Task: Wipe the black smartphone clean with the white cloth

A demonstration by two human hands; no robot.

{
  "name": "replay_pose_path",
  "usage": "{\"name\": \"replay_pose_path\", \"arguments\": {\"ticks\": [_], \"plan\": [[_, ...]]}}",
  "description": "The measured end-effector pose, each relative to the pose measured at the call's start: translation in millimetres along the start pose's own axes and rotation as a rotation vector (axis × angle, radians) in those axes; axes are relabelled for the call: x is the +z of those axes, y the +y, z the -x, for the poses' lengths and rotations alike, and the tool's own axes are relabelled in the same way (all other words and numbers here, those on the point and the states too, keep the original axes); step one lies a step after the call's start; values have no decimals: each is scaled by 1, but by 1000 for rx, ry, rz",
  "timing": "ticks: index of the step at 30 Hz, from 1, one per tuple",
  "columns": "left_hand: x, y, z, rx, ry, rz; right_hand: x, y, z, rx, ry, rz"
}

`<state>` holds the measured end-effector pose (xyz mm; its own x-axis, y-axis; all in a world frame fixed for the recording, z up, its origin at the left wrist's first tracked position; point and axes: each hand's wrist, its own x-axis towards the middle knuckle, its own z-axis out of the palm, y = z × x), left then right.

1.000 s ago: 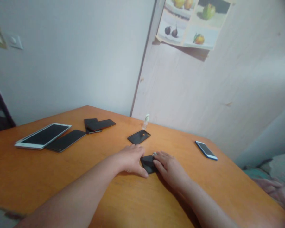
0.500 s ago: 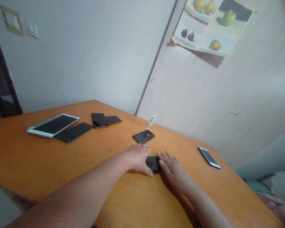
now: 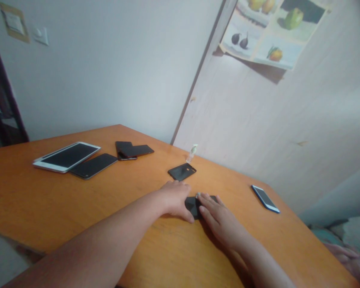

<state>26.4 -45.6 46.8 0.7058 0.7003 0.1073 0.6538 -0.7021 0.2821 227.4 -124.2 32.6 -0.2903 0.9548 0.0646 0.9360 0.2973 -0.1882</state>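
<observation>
A black smartphone [image 3: 192, 207] lies flat on the table in front of me, partly covered by both hands. My left hand [image 3: 177, 201] grips its left end, with the thumb on the near edge and the fingers on the far side. Across the phone's right part lies my right hand [image 3: 213, 212], its fingers close together and pressed down. A small white wad [image 3: 198, 195], perhaps tissue or cloth, peeks out at those fingertips; most of it is hidden. Just beyond the left hand is a black phone case [image 3: 182, 172] with a camera cutout.
A small clear spray bottle [image 3: 192, 153] stands behind the case. To the left lie a white tablet [image 3: 39, 164], a dark phone [image 3: 95, 165] and two overlapping dark phones [image 3: 138, 150]. Another phone [image 3: 265, 199], white-fronted with a blue edge, rests on the wooden table [image 3: 156, 256] at right.
My right hand has shifted slightly over the phone, and the phone's far right corner now shows behind its fingers. The left hand keeps its hold.
</observation>
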Motion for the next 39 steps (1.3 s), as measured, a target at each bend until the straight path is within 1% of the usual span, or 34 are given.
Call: {"name": "replay_pose_path", "arguments": {"ticks": [2,3,4,5,7,8,9,10,11,14,16,17,18,22,23,24,25,29,31,32,36,37,39], "plan": [[1,0,0,-6,-4,-1,-3,-14,2,-119,-44,-43],[1,0,0,-11,-4,3,-4,-16,2,-129,-54,-47],[1,0,0,-14,-2,10,-5,-13,2,-103,-55,-38],[1,0,-1,-15,0,17,-5,-6,0,-41,-45,-16],[1,-1,-1,-13,0,29,-5,13,-2,127,-10,46],[1,-2,-1,-12,-4,32,-4,21,-3,186,6,71],[1,-2,-2,-12,-7,32,-4,26,-3,217,17,85],[2,-2,-2,-12,-9,33,-4,26,-2,208,21,83],[2,-2,-2,-12,-7,34,-5,21,-1,166,18,67],[3,-2,-2,-13,7,34,-8,-9,7,-54,-18,-28],[3,-1,-2,-22,8,32,-11,-23,11,-146,-67,-67],[3,-1,-1,-26,4,33,-12,-24,11,-148,-79,-68],[2,-1,-1,-29,-3,34,-13,-20,11,-118,-81,-55],[3,-4,-2,-18,-20,39,-13,14,5,167,-21,76],[4,-5,-3,-15,-20,41,-13,19,4,206,-10,99],[5,-6,-3,-13,-19,43,-13,20,4,213,-2,106],[6,-7,-4,-13,-20,44,-13,18,6,188,0,95],[9,-9,-4,-20,-10,36,-16,-12,14,-44,-40,-52],[9,-9,-4,-15,-6,41,-19,-18,16,-94,-62,-83],[9,-9,-4,-11,-5,46,-19,-16,16,-80,-57,-78],[9,-10,-5,-15,-1,54,-20,8,10,83,15,-23],[9,-11,-6,-23,-2,56,-20,12,9,101,28,-21],[9,-11,-6,-39,-13,70,-19,12,7,84,48,-34]]}}
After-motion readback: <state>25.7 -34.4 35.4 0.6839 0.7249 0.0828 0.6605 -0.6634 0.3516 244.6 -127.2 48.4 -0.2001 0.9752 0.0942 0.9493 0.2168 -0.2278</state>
